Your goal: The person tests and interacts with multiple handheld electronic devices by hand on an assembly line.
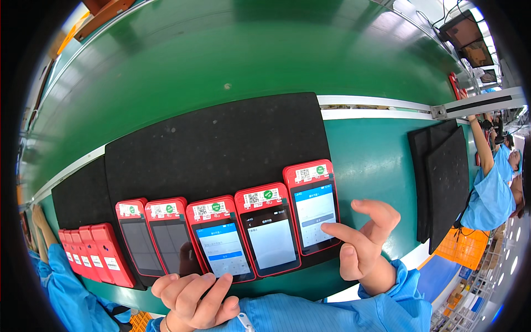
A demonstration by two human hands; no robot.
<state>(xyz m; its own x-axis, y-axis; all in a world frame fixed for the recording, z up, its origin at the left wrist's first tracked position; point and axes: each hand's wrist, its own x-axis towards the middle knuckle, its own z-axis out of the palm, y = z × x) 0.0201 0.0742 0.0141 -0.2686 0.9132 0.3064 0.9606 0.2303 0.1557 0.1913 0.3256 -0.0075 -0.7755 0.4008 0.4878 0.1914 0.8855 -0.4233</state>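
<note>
Several red handheld payment terminals lie face up in a row on a black foam mat. My right hand reaches over the rightmost terminal, its index fingertip at the lower part of the lit screen and the other fingers bent but apart. Left of that one is a terminal with a pale screen under a dark header. My left hand, holding nothing, hovers with loosely bent fingers at the lower end of a terminal with a blue button. Two dark-screened terminals lie farther left.
Several red terminals lie face down at the mat's left end. Black foam pads are stacked at the right. A metal rail crosses beyond the mat. Co-workers in blue sit at right and left; an orange crate stands at right.
</note>
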